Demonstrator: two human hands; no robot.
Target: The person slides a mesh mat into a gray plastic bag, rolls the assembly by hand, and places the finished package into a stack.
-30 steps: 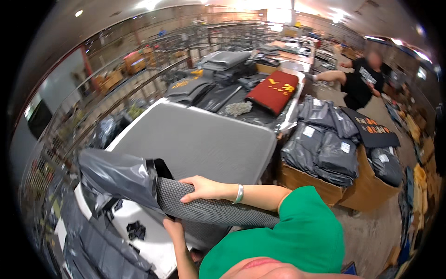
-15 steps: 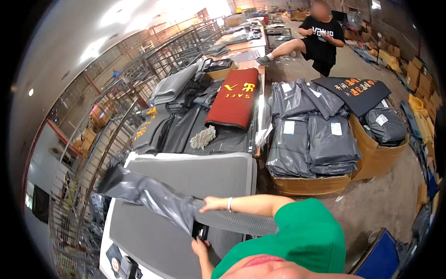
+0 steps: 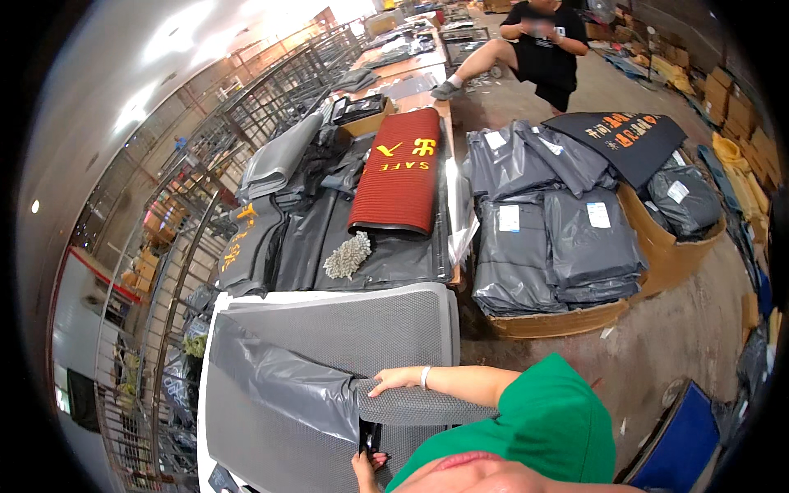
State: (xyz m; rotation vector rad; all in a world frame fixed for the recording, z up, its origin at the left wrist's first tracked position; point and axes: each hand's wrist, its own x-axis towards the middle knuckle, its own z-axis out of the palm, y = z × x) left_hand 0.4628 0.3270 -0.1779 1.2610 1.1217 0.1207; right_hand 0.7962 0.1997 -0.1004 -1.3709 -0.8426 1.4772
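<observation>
Mostly, the white bench [image 3: 219,306] before me serves as a bed for the flat grey mats [image 3: 399,329], which cover it almost to its left edge, presumably because their width needs full support. Past its far edge, a rolled red mat [image 3: 399,177] lies on a black-covered surface, likely parked there to leave my near side free. Off the bench's right edge, dark packed bags [image 3: 514,234] sit piled in a cardboard box [image 3: 567,320], flat faces up, probably so that they stack steadily and their white labels show. The rolled grey mat [image 3: 436,404] reaches from beyond the bench's right edge, by my green sleeve [image 3: 538,407], to the mouth of a dark plastic bag [image 3: 292,380] laid slantwise toward the far left corner; resting on the mats probably keeps the limp film from sagging. My hands are apart: the right hand [image 3: 394,380] is clamped over the roll beside that mouth, I judge to stop it uncurling, and the left hand [image 3: 366,467] curls at the mouth's lower corner, though I cannot tell whether it pinches the film. Smallest, a pale shaggy bundle [image 3: 348,256] lies just past the bench's far edge
</observation>
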